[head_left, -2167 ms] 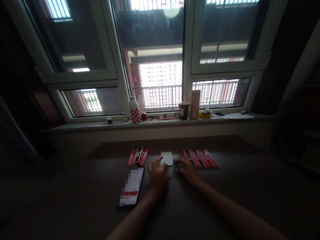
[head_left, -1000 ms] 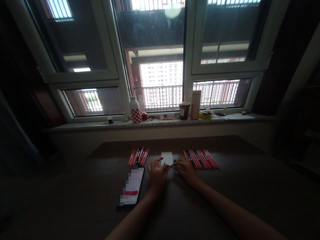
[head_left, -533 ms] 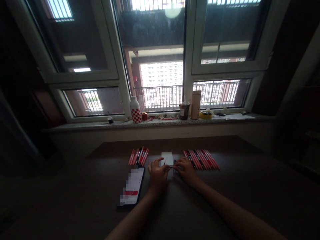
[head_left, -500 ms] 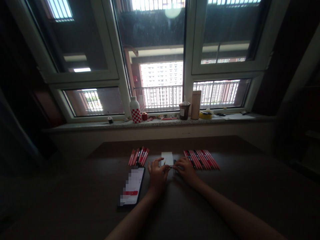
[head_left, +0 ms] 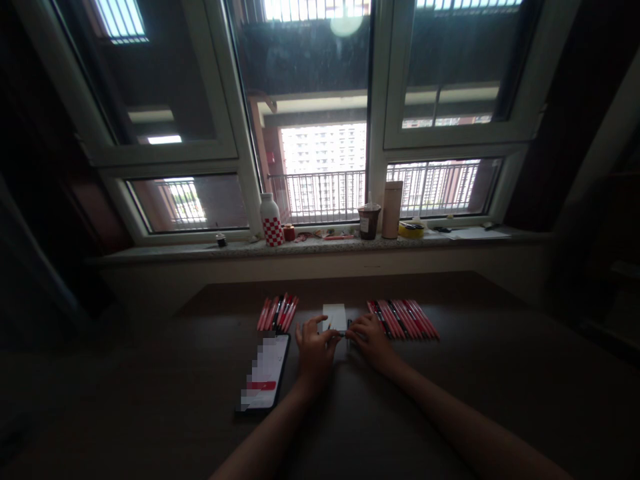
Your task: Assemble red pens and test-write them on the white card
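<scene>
My left hand [head_left: 316, 350] pinches a small, slim, dark pen-like piece [head_left: 342, 335] between thumb and finger, its other fingers raised and bent. My right hand [head_left: 371, 339] comes from the other side, fingertips closed on the opposite end. The fingers cover most of the piece, so its exact kind is hidden. Just beyond the fingertips lies a small white pad [head_left: 335, 313]. A dark slim object [head_left: 350, 323] shows beside the pad, partly behind my right fingers.
Several red and black pens lie in a row on the left [head_left: 278, 313], and a longer row of pens [head_left: 404, 320] is on the right. A phone [head_left: 265, 373] lies left of my forearm. A checkered bottle [head_left: 272, 223], cup [head_left: 369, 223] and tan flask [head_left: 391, 210] stand on the windowsill.
</scene>
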Demonstrator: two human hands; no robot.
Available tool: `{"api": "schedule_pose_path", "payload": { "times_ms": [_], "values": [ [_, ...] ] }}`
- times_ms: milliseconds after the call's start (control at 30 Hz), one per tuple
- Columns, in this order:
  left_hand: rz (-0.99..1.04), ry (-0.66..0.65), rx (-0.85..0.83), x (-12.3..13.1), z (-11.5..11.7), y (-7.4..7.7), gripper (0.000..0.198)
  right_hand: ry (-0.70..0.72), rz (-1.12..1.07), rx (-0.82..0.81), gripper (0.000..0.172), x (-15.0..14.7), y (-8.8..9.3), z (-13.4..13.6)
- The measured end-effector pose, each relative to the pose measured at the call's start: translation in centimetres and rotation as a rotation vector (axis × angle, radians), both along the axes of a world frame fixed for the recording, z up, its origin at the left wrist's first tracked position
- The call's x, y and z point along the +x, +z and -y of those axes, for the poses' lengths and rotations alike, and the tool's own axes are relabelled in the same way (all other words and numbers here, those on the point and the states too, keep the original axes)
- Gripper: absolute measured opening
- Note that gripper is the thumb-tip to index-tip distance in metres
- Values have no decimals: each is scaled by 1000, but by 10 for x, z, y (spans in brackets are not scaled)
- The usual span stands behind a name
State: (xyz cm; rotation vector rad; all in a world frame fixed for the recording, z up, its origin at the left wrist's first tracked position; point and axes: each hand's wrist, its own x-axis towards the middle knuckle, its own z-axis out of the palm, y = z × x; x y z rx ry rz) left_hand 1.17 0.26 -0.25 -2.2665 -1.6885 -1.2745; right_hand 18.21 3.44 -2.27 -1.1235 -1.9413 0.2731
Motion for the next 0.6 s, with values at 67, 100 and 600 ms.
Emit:
{"api": "schedule_pose_path", "payload": {
  "times_ms": [67, 100, 600],
  "values": [
    [3, 2, 1, 0, 0, 0, 10, -6, 12, 11, 15, 0, 0, 0],
    [3, 4, 1, 0, 1, 1, 10, -10, 18, 16, 15, 0, -1, 0],
    [-18, 60, 1, 0, 1, 1, 12, -22, 3, 8, 18, -1, 6, 6]
  ]
}}
